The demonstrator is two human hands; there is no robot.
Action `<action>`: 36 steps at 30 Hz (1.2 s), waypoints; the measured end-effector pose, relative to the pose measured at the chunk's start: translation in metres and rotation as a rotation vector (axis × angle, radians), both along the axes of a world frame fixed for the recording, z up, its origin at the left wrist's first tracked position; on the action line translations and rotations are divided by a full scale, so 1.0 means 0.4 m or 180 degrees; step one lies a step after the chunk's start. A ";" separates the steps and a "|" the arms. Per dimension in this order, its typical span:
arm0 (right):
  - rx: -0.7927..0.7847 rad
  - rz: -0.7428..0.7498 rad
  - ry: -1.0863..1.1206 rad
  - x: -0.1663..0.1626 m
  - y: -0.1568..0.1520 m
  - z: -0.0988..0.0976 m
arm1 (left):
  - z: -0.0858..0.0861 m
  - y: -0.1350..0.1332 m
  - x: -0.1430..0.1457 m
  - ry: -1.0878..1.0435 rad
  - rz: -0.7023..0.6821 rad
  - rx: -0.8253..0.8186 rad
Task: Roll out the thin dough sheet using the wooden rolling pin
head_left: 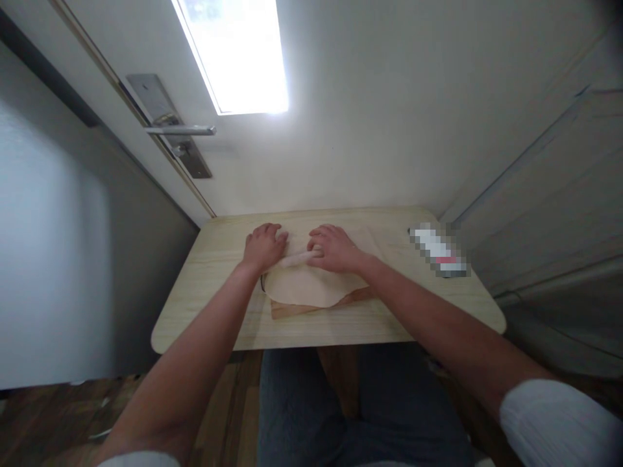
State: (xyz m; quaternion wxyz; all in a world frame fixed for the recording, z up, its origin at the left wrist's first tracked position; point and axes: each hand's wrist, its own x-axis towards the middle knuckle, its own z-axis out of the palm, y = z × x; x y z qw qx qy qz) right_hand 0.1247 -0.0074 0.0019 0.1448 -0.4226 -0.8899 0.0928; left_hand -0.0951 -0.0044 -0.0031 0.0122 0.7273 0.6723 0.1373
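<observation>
A flat round sheet of pale dough (311, 288) lies on a wooden board (292, 309) on a small light-wood table (204, 305). A slim pale rolling pin (298, 259) rests across the far edge of the dough. My left hand (264, 246) presses down on the pin's left end with fingers curled over it. The pin's right end is covered by my right hand (335, 249), fingers bent over it too. Both forearms reach out over the table's near edge.
A small blurred white and red object (438, 251) lies at the table's right side. A white door with a metal lever handle (181, 130) stands behind the table at the left. White wall panels close in on the right. My knees in blue trousers (302, 408) are under the table.
</observation>
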 end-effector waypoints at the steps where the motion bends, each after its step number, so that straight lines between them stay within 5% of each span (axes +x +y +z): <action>1: -0.0056 -0.0144 0.0003 -0.012 0.006 0.004 | -0.001 -0.002 0.002 0.0007 -0.0003 -0.0039; 9: -0.0123 -0.0656 -0.0396 -0.093 0.008 -0.004 | -0.006 -0.019 -0.004 0.0168 -0.0060 -0.0033; 17: 0.0156 -0.0879 -0.0263 -0.083 -0.055 -0.035 | -0.032 -0.048 -0.005 0.0083 -0.0260 -0.0047; 36: 0.0332 -0.0878 -0.0113 -0.057 -0.185 -0.060 | -0.018 -0.157 0.037 0.0352 -0.0268 -0.0258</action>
